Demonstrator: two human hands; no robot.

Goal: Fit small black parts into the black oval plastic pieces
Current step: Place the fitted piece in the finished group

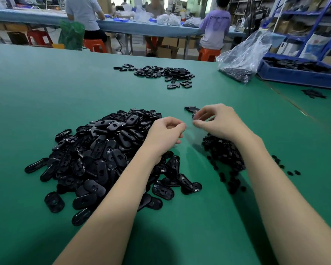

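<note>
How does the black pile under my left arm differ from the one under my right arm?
The left pile is made of long oval pieces with a slot in the middle; the right pile is made of much smaller, roundish parts. The left pile is bigger, taller and more spread out; the right is low and compact. Both are black and lie on the green table.

A factory assembly hall is shown. A long green-covered worktable [46, 83] is heaped with identical black oval plastic pieces [95, 155], and a blue crate [294, 76] of more parts is set beside a clear plastic bag [243, 54]. Behind, other workers [215, 27] are seated on orange stools [208, 53] at a blue bench [141, 28] (bags and trays spread along it), and blue metal shelving [304, 22] is stacked with stock
</note>
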